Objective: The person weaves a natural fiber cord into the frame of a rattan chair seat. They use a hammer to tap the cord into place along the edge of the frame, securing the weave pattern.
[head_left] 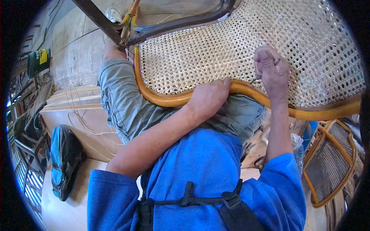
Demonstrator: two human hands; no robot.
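Note:
A woven cane panel (192, 57) with open holes lies across my lap. Along its near side runs a curved orange-brown rattan frame (169, 101). My left hand (210, 97) is closed over that frame near the middle, its fingers curled at the panel's edge. Raised over the weave, my right hand (273, 69) makes a fist. A short, thin dark piece shows beside its lower left side, close to the frame; what the fist grips is mostly hidden. Dark brown poles (181, 29) join the frame at the far left.
A blue and black backpack (63, 161) stands at the left by a wooden step. Loose cane strands (90, 131) hang nearby. At the right rests a smaller rattan frame with woven mesh (327, 169). A clear plastic bag (296, 142) lies beside my right arm.

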